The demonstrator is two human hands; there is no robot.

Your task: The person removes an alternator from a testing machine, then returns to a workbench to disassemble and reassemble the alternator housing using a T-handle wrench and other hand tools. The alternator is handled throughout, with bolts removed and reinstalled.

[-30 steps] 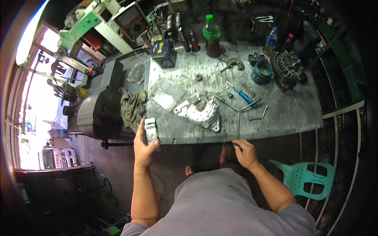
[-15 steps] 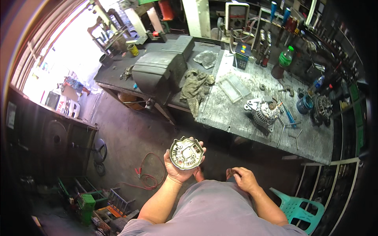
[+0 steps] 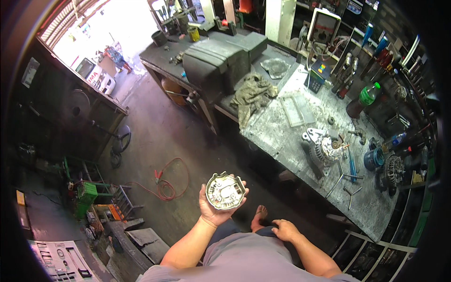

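Observation:
My left hand (image 3: 220, 212) is closed around a round metal alternator end cover (image 3: 225, 191). Its hollow inner side faces up, showing slots and openings, and my fingers wrap its right edge while the thumb lies along the left. My right hand (image 3: 287, 231) rests low beside the dark shorts, fingers loosely bent and apart, with nothing seen in it. A partly opened alternator (image 3: 326, 148) lies on the metal-topped workbench (image 3: 277, 136) ahead to the right. Close to it are a blue-handled tool (image 3: 351, 164) and Y-shaped wrenches (image 3: 340, 177).
A dirty rag (image 3: 253, 96) and a clear plastic tray (image 3: 297, 111) lie on the bench. Beyond stand a green-capped bottle (image 3: 369, 94) and a blue tin (image 3: 374, 159). Red cable (image 3: 167, 188) coils on the floor. A person (image 3: 117, 57) is outside, by a white vehicle (image 3: 96, 75).
My view has turned left, so the bench sits further right and the green stool has left the picture. One bare foot shows ahead. My left hand keeps its hold on the cover.

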